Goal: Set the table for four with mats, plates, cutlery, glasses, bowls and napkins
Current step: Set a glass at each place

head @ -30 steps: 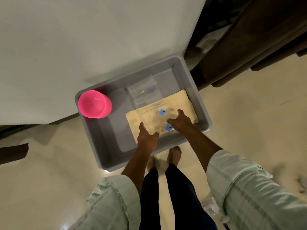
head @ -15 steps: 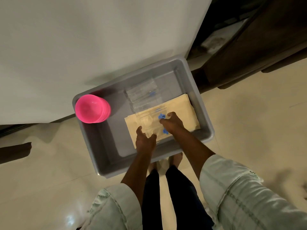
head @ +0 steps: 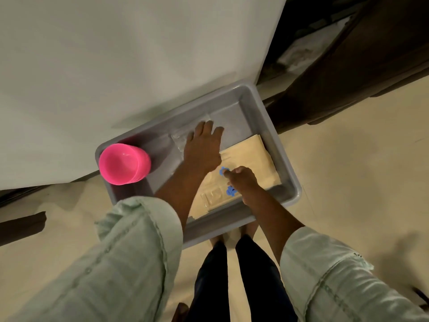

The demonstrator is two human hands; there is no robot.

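A grey tub (head: 274,135) stands on the floor at my feet. In its left corner sits a stack of pink bowls (head: 124,163). Beige folded mats (head: 253,154) lie on its right side, with a clear plastic packet (head: 212,196) bearing blue marks on top of them. My right hand (head: 242,180) pinches this packet by the blue marks, fingers curled. My left hand (head: 203,145) reaches to the tub's far side, its straight fingers resting on a second clear packet (head: 180,139), most of which it hides.
A white slab-like surface (head: 116,66) overhangs the tub's far edge. Dark wooden furniture (head: 348,77) stands at the right. A pale tiled floor (head: 348,182) surrounds the tub. My legs and feet are just in front of it.
My left hand has let go of the near packet and moved forward onto the far clear packet. My right hand has stayed on the near packet.
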